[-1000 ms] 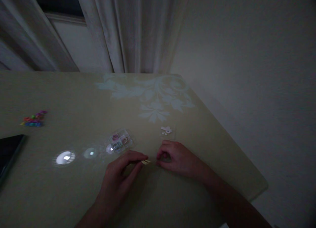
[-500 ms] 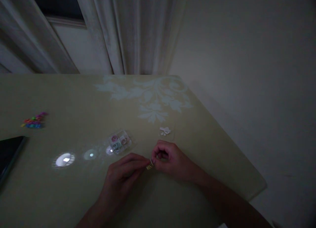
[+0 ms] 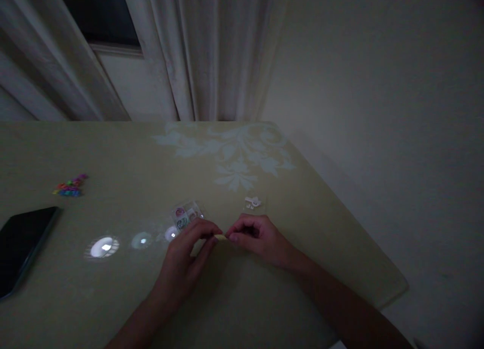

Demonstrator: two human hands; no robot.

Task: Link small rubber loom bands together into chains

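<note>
A small pale-yellow piece (image 3: 220, 237) is pinched between the thumb and fingers of my left hand (image 3: 185, 255). Its exact kind is too small and dim to make out. At its right end, the closed thumb and index finger of my right hand (image 3: 260, 238) meet it, the other fingers curled in. Just behind my left fingers lies a clear divided box (image 3: 191, 206) with coloured rings in its compartments; its near side is partly covered by that hand. Beyond my right hand, a clear packet (image 3: 260, 208) holds small white pieces (image 3: 253, 201).
A dark flat device (image 3: 28, 245) like a tablet or phone lies at the left. Behind it is a heap of small multicoloured plastic pieces (image 3: 71, 186). The glossy table (image 3: 124, 298) reflects lamps. Curtains (image 3: 204, 51) and a wall (image 3: 370, 86) stand behind it.
Both hands have tipped the yellow piece from a slanted position, where its striped side showed, to nearly level and raised it slightly. The view has shifted a little to the left.
</note>
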